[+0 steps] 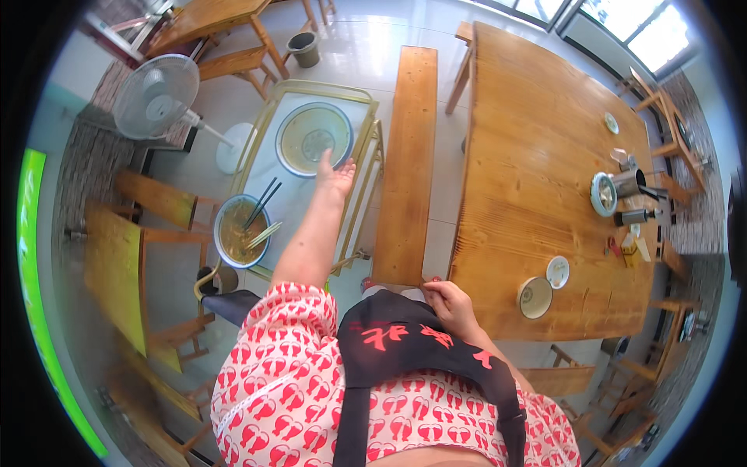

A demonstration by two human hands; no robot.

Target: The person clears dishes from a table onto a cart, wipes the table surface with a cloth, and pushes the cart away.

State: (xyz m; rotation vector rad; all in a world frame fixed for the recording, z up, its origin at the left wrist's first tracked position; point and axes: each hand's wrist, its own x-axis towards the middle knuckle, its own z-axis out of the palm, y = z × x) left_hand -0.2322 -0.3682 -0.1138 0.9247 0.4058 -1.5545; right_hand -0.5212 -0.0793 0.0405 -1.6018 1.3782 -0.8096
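Observation:
My left hand [335, 174] reaches out over a metal-framed serving cart [303, 204], fingers apart and nothing in them. Its thumb overlaps the near rim of a large pale bowl [300, 131] with a blue edge; I cannot tell whether it touches. Some cloudy liquid seems to lie in that bowl. Closer on the cart, a second blue-rimmed bowl [230, 225] holds brownish soup with food scraps. Dark chopsticks [262, 203] and pale chopsticks [264, 234] rest in it. By the black apron [391, 327] and table corner, my right hand [452, 305] is curled; its inner fingers are hidden.
A wooden bench [408, 163] runs between the cart and a long wooden table [543, 192]. That table bears a small bowl [535, 298], a saucer [558, 272] and a metal cylinder [629, 183]. A standing fan [157, 105] and a bin [303, 49] stand beyond the cart.

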